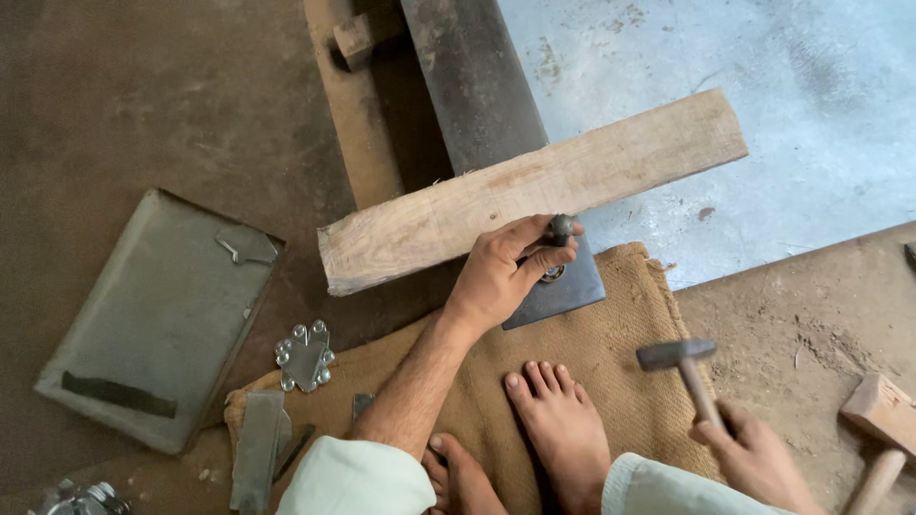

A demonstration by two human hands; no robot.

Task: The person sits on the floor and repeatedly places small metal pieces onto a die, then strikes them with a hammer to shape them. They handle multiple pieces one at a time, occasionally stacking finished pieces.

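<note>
Floor: bare brown ground at the left and along the near right, with a pale grey slab filling the far right corner
Sacking: coarse burlap mat spread at the near middle of the floor; the person's bare feet rest on it
Plank: long pale wooden board lying slantwise across the far edge of the sacking, its long axis rising from near left to far right
Beam: dark metal bar running away from the plank toward the far edge, with a narrower wooden strip beside it on the left
Tray: flat grey metal tray on the floor at the left, tilted, holding a small bent strip
Plate: dark flat metal plate on the sacking, just under the left hand
Left hand: stretched forward, fingers and thumb closed round a small dark punch held upright over the plate, just at the plank's near edge
Right hand: at the near right edge of the sacking, wrapped shut on the wooden handle of a hammer, its metal head raised and well apart from the punch
Key relation: punch lies up and to the left of the hammer head; the right hand is the farther one, the left already on the punch
Lobed piece: small shiny scalloped metal cut-out at the left edge of the sacking
Mallet: wooden, at the near right edge of the floor
</note>
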